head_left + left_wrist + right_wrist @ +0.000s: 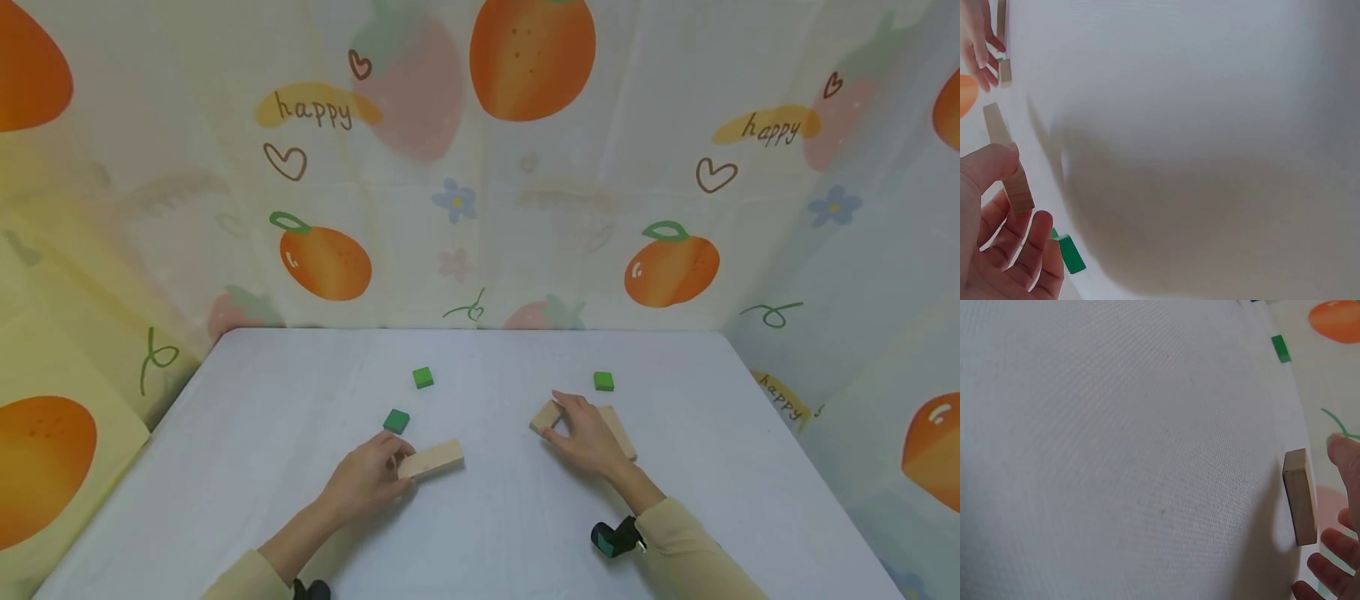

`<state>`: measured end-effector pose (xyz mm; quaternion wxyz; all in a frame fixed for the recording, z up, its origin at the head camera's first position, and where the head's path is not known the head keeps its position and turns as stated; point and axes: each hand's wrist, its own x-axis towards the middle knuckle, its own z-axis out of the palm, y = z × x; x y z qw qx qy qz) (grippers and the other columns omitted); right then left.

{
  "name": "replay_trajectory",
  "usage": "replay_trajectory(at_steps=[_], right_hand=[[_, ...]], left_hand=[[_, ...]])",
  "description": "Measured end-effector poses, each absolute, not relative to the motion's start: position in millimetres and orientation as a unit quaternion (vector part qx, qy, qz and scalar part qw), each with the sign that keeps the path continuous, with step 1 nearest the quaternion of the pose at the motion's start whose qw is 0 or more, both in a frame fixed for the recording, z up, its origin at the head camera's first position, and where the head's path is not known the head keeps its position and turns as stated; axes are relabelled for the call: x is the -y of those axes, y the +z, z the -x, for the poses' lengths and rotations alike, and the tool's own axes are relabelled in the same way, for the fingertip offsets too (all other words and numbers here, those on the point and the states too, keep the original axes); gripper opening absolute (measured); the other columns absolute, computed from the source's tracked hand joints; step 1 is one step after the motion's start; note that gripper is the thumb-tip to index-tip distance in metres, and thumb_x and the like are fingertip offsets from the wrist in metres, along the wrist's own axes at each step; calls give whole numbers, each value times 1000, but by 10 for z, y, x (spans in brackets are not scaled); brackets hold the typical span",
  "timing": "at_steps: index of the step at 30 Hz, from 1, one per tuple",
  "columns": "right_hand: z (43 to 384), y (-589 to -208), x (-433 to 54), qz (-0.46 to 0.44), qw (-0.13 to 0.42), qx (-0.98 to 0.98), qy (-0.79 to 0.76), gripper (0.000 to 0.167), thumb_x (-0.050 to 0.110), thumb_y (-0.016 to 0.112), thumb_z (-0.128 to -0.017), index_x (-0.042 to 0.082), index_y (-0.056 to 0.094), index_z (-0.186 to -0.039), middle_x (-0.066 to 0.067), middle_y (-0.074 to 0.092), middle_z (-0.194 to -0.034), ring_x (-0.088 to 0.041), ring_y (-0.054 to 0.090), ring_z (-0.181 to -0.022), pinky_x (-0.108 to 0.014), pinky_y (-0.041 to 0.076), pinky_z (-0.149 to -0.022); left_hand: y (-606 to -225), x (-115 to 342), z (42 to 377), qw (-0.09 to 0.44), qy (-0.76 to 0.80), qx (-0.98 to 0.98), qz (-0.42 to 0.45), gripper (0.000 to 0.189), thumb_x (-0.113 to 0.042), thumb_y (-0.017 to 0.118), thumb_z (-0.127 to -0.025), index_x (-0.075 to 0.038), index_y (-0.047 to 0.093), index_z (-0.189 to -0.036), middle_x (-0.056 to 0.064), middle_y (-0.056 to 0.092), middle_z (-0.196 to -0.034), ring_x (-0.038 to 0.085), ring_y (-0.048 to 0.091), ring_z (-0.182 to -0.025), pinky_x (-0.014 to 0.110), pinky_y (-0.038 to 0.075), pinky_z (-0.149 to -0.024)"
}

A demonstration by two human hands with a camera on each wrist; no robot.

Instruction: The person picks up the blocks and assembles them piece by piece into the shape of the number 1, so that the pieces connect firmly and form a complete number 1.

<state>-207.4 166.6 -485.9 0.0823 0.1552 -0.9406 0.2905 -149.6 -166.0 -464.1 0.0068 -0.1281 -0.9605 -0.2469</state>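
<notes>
My left hand (pixel 367 477) pinches a pale wooden block (pixel 433 459) between thumb and fingers. In the left wrist view the thumb lies across this long block, with the fingers on its other side. My right hand (pixel 585 433) is around a second wooden block (pixel 545 416), with thumb and index finger spread on either side of it. The right wrist view shows a gap between the thumb and that block (pixel 1300 497). A third wooden block (pixel 619 435) lies right of the right hand, partly hidden by it.
A dark green block (pixel 396 422) lies just beyond the left hand, and a bright green block (pixel 423 377) farther back. Another bright green block (pixel 603 381) lies beyond the right hand. The white table (pixel 495 533) meets a fruit-printed cloth (pixel 525 250) at its back edge.
</notes>
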Motion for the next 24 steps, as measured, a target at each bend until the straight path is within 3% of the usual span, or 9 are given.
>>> replay_trajectory(at_steps=[24], right_hand=[[2121,-4890,-1664,-149,85,948,268,59,28,69,-78,-3,50,-126,-21,55,-119,-37,52,-109,-46,40,-93]], left_hand=[[-4594,1309,1368,-26,-254,931,260,31,-20,78,-68,-14,65,-95,-10,52,-83,5,51,-76,20,45,-65]])
